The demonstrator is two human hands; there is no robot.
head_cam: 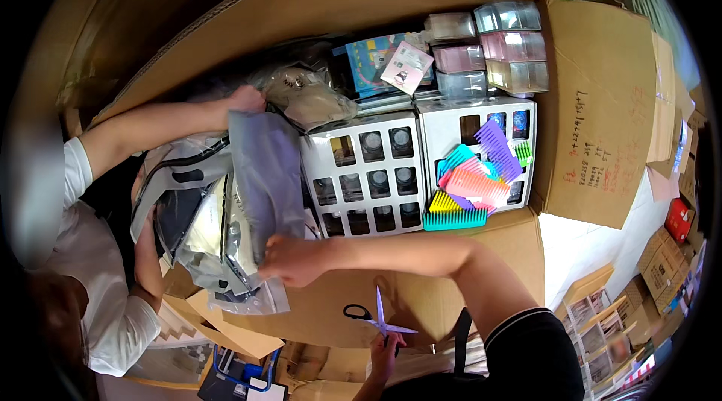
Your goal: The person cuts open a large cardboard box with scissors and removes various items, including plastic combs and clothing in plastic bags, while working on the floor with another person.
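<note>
My left hand (pixel 384 349), low in the middle, holds a pair of scissors (pixel 381 323) by one black handle, blades spread. My right hand (pixel 294 261) reaches across and is closed on the edge of a grey plastic bag (pixel 262 169). The bag lies among clear zip bags (pixel 197 232) with dark and cream folded contents. A co-worker in a white shirt, at the left, has one hand (pixel 247 99) at the bags' upper edge and another arm (pixel 148 265) beside them. Right of the bags stand white boxes with cut-out windows (pixel 364 167).
Colourful plastic combs (pixel 476 181) lie on the right white box. Clear and pink plastic containers (pixel 513 45) are stacked behind, near a pink card (pixel 407 67). A large cardboard carton (pixel 598 113) surrounds the goods, its front flap (pixel 338 311) below my right arm. Shelving and cartons stand lower right.
</note>
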